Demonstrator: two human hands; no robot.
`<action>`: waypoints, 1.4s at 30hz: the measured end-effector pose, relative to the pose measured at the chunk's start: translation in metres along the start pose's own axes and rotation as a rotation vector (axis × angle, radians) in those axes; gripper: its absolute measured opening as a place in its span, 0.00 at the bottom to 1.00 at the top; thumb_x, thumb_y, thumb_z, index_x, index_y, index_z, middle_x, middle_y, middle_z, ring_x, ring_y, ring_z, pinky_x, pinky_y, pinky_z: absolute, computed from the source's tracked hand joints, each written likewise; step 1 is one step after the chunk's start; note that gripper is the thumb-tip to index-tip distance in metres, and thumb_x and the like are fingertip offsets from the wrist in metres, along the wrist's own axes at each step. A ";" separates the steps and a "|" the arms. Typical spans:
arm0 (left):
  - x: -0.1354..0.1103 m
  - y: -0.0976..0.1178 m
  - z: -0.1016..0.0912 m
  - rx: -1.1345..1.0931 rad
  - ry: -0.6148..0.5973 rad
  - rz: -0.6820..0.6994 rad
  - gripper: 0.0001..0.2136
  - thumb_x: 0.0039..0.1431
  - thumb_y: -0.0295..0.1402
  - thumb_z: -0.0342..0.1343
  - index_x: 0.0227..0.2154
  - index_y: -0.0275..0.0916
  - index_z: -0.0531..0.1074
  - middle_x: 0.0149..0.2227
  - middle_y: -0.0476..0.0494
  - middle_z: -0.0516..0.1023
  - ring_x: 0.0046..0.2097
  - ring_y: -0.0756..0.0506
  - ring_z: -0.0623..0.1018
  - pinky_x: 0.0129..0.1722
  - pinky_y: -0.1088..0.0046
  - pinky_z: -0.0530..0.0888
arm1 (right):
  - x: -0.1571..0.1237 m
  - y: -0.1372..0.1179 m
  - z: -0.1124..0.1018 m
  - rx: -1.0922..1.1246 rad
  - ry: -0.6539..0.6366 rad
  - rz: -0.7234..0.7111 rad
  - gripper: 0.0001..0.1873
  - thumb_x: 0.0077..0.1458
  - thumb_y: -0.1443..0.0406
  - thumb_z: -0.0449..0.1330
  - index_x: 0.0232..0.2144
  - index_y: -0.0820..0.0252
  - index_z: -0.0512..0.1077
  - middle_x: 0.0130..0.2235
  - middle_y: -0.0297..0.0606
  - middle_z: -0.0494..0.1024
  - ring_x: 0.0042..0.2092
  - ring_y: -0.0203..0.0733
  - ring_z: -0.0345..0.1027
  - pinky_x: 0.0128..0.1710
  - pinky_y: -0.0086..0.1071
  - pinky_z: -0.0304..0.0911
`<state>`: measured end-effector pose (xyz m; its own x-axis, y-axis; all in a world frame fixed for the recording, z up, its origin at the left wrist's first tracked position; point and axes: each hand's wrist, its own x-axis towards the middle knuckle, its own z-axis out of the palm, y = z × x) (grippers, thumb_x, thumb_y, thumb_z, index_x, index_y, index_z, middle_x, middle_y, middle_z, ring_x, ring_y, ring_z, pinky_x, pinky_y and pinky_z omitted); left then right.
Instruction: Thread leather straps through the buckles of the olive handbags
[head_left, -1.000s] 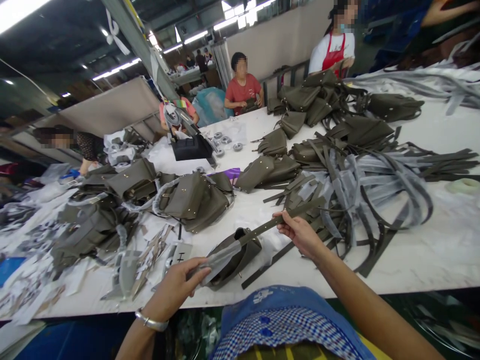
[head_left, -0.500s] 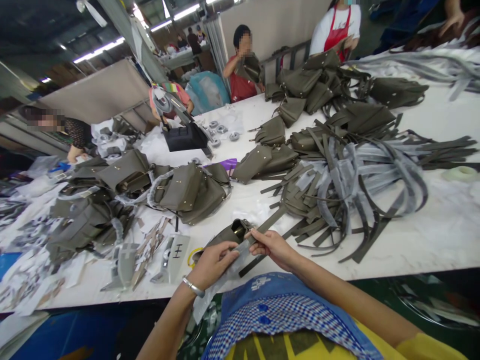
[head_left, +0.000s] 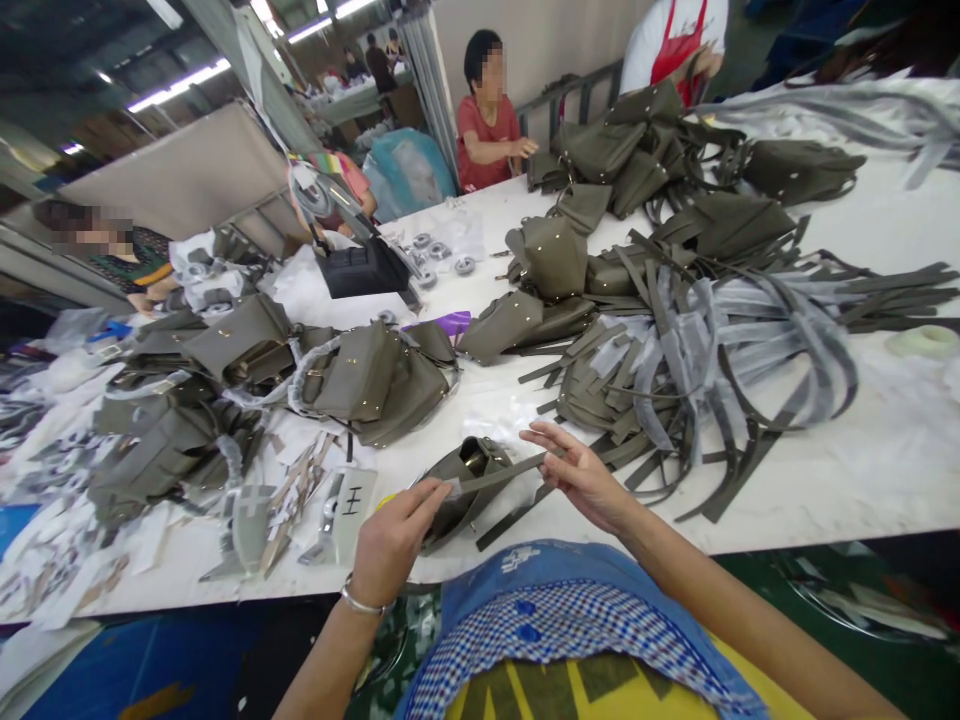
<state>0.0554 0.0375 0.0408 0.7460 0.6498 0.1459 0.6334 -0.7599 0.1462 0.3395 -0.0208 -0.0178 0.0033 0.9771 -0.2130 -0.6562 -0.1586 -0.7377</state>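
Note:
A long olive-green strap (head_left: 499,478) stretches between my hands above the near edge of the table. My left hand (head_left: 397,535), with a bangle on its wrist, pinches the strap at a bit of clear film. The strap runs through my right hand (head_left: 581,475), loosely held at the thumb while the upper fingers stretch out to the left. Beneath the strap lies a small olive bag (head_left: 450,510), its mouth open and partly hidden by my left hand. A second strap (head_left: 514,515) rests on the table below my right hand.
A heap of straps (head_left: 622,385), some in film, lies to the right. Olive bags (head_left: 375,385) stand at the left and bags (head_left: 607,160) are piled at the back. A tape dispenser (head_left: 341,515) is left of my hands. Co-workers (head_left: 487,130) sit across the table.
My left hand has moved left and my right hand right, drawing apart along the strap. Less film shows on it. Across the table, a co-worker has set down a bag.

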 end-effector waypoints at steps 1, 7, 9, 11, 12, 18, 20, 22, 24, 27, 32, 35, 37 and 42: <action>-0.003 0.000 0.000 0.056 0.021 0.038 0.19 0.63 0.25 0.46 0.54 0.45 0.66 0.51 0.45 0.75 0.49 0.46 0.76 0.48 0.72 0.72 | -0.002 0.000 -0.001 -0.030 -0.015 -0.020 0.28 0.48 0.63 0.66 0.52 0.50 0.66 0.56 0.42 0.68 0.32 0.29 0.63 0.27 0.24 0.60; -0.007 0.000 -0.006 0.109 0.107 0.106 0.23 0.61 0.21 0.46 0.57 0.46 0.63 0.54 0.44 0.73 0.50 0.46 0.75 0.47 0.70 0.73 | -0.006 0.002 -0.009 -0.228 -0.024 -0.031 0.18 0.48 0.63 0.66 0.44 0.56 0.73 0.47 0.41 0.76 0.39 0.38 0.71 0.41 0.34 0.69; -0.005 -0.001 -0.005 0.043 0.098 0.044 0.21 0.62 0.23 0.46 0.56 0.45 0.64 0.54 0.44 0.73 0.51 0.46 0.75 0.50 0.69 0.73 | -0.004 0.002 -0.009 -0.244 -0.029 -0.032 0.14 0.50 0.62 0.64 0.41 0.57 0.74 0.45 0.41 0.77 0.39 0.39 0.73 0.42 0.36 0.70; -0.001 -0.004 0.001 -0.076 0.050 -0.060 0.18 0.63 0.26 0.46 0.54 0.45 0.67 0.53 0.45 0.74 0.51 0.47 0.75 0.52 0.69 0.72 | -0.001 0.001 -0.006 -0.268 -0.009 -0.041 0.11 0.51 0.60 0.63 0.37 0.59 0.76 0.40 0.40 0.80 0.37 0.39 0.74 0.41 0.35 0.70; 0.001 -0.005 0.004 -0.147 0.012 -0.115 0.16 0.64 0.28 0.45 0.52 0.44 0.68 0.51 0.46 0.76 0.50 0.47 0.76 0.52 0.70 0.73 | 0.001 0.000 -0.003 -0.281 0.011 -0.044 0.12 0.51 0.59 0.63 0.36 0.59 0.76 0.36 0.40 0.80 0.35 0.39 0.74 0.40 0.35 0.71; 0.022 0.009 0.022 -0.533 -0.179 -0.333 0.15 0.63 0.37 0.46 0.45 0.41 0.74 0.44 0.45 0.80 0.45 0.45 0.79 0.48 0.69 0.74 | 0.016 0.007 0.020 -0.338 0.073 -0.008 0.18 0.46 0.56 0.65 0.36 0.63 0.77 0.28 0.38 0.80 0.29 0.39 0.73 0.34 0.34 0.71; 0.031 0.021 0.024 -0.617 -0.221 -0.363 0.16 0.63 0.39 0.45 0.46 0.40 0.74 0.44 0.44 0.80 0.43 0.45 0.79 0.46 0.70 0.74 | 0.017 0.012 0.028 -0.346 0.050 0.011 0.19 0.46 0.54 0.65 0.36 0.63 0.77 0.27 0.38 0.79 0.29 0.39 0.73 0.33 0.34 0.71; 0.038 0.030 0.025 -0.662 -0.242 -0.393 0.18 0.63 0.41 0.44 0.47 0.40 0.73 0.43 0.45 0.80 0.40 0.46 0.78 0.43 0.71 0.73 | 0.018 0.018 0.033 -0.345 0.027 0.026 0.20 0.46 0.53 0.64 0.36 0.63 0.77 0.26 0.37 0.78 0.28 0.39 0.73 0.33 0.34 0.71; 0.045 0.035 0.028 -0.665 -0.233 -0.418 0.19 0.63 0.43 0.43 0.45 0.39 0.74 0.39 0.46 0.80 0.38 0.46 0.77 0.40 0.72 0.72 | 0.020 0.024 0.033 -0.323 -0.013 0.048 0.21 0.48 0.53 0.63 0.37 0.63 0.77 0.26 0.37 0.78 0.29 0.39 0.73 0.34 0.34 0.71; 0.051 0.030 0.035 -0.636 -0.195 -0.458 0.21 0.62 0.46 0.43 0.35 0.38 0.76 0.31 0.47 0.78 0.35 0.47 0.75 0.36 0.73 0.69 | 0.030 0.034 0.021 -0.309 -0.054 0.022 0.21 0.53 0.52 0.58 0.42 0.62 0.75 0.34 0.39 0.79 0.35 0.40 0.74 0.40 0.38 0.71; 0.059 0.004 0.048 -0.799 -0.296 -0.632 0.21 0.59 0.48 0.44 0.29 0.34 0.73 0.25 0.47 0.76 0.22 0.52 0.69 0.23 0.77 0.64 | 0.067 0.062 -0.017 -0.822 -0.020 -0.274 0.20 0.54 0.61 0.57 0.50 0.55 0.70 0.51 0.43 0.73 0.50 0.45 0.67 0.51 0.44 0.64; 0.065 -0.008 0.059 -0.844 -0.337 -0.631 0.19 0.58 0.45 0.45 0.33 0.34 0.72 0.32 0.43 0.79 0.20 0.54 0.69 0.22 0.78 0.63 | 0.088 0.080 -0.030 -1.013 -0.145 -0.358 0.27 0.52 0.65 0.59 0.56 0.54 0.64 0.57 0.44 0.68 0.57 0.48 0.61 0.57 0.48 0.57; 0.069 -0.012 0.066 -0.727 -0.349 -0.587 0.18 0.58 0.44 0.43 0.33 0.35 0.72 0.31 0.45 0.79 0.21 0.53 0.69 0.24 0.77 0.65 | 0.097 0.086 -0.032 -1.029 -0.216 -0.376 0.25 0.53 0.65 0.58 0.55 0.54 0.66 0.55 0.44 0.71 0.56 0.47 0.62 0.58 0.46 0.56; 0.078 -0.018 0.073 -0.475 -0.336 -0.529 0.19 0.56 0.45 0.46 0.29 0.36 0.75 0.25 0.47 0.77 0.29 0.49 0.73 0.30 0.76 0.66 | 0.098 0.087 -0.029 -1.006 -0.227 -0.396 0.16 0.54 0.63 0.59 0.47 0.54 0.73 0.46 0.41 0.77 0.48 0.44 0.69 0.51 0.39 0.63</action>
<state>0.1179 0.1007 -0.0222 0.4401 0.8258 -0.3526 0.8224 -0.2130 0.5275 0.3046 0.0570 -0.1216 -0.1287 0.9714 0.1997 0.2745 0.2284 -0.9341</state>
